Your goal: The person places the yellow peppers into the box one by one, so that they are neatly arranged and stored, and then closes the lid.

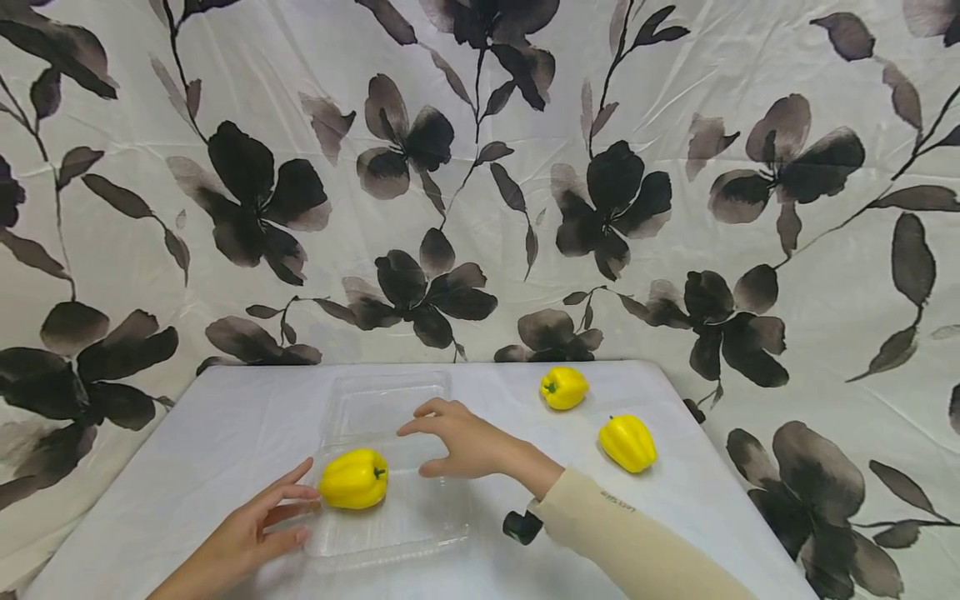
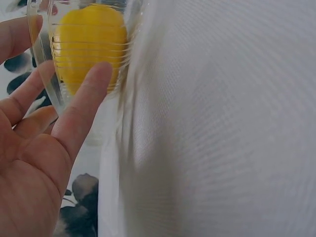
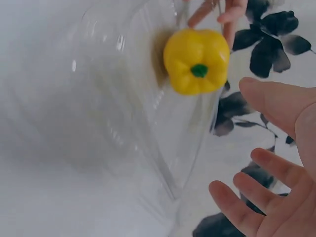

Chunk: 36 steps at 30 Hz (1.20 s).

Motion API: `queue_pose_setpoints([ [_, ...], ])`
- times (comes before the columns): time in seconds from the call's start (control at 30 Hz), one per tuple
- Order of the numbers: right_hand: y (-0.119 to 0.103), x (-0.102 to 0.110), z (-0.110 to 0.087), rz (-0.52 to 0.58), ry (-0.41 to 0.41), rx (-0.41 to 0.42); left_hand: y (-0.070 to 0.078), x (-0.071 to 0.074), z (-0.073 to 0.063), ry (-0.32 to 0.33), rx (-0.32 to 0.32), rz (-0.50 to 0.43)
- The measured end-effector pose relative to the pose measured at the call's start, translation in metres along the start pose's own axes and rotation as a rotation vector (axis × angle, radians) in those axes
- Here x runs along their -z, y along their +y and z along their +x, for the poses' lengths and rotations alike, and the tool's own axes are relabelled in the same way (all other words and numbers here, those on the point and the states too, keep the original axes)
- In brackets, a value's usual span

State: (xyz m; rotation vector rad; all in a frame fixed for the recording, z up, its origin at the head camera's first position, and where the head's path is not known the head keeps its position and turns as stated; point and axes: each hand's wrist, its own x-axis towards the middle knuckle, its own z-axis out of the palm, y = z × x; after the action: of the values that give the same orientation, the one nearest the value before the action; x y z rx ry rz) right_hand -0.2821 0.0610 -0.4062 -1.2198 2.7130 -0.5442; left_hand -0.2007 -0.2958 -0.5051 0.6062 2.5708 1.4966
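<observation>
A yellow bell pepper with a green stem lies at the left side of a clear plastic clamshell container, whose lid is folded back behind it. My left hand is at the container's left wall with fingers spread; in the left wrist view the pepper shows through the ribbed wall beside the fingertips. Above the container's right part is my right hand, fingers apart and holding nothing. The right wrist view shows this hand apart from the pepper.
Two more yellow bell peppers lie on the right of the white-covered table: one farther back, one nearer. A black object is at the right wrist. A floral cloth hangs behind the table.
</observation>
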Motion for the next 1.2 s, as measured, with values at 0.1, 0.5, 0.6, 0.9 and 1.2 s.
queue_pose_setpoints([
  [0.1,0.006,0.008,-0.010,0.002,-0.002,-0.008,-0.002,0.000,0.000,-0.007,-0.005,0.003],
  [0.5,0.038,0.029,-0.066,0.030,-0.022,0.002,0.002,0.000,-0.001,-0.007,-0.011,0.023],
  [0.6,0.046,0.032,-0.080,0.027,-0.026,-0.006,0.002,0.001,-0.002,-0.006,-0.016,0.010],
  [0.9,0.066,0.035,-0.120,0.054,-0.024,-0.008,0.002,0.002,-0.001,-0.019,0.020,0.017],
  [1.2,0.084,0.035,-0.148,0.115,-0.072,-0.036,0.000,0.002,-0.002,-0.018,0.009,0.015],
])
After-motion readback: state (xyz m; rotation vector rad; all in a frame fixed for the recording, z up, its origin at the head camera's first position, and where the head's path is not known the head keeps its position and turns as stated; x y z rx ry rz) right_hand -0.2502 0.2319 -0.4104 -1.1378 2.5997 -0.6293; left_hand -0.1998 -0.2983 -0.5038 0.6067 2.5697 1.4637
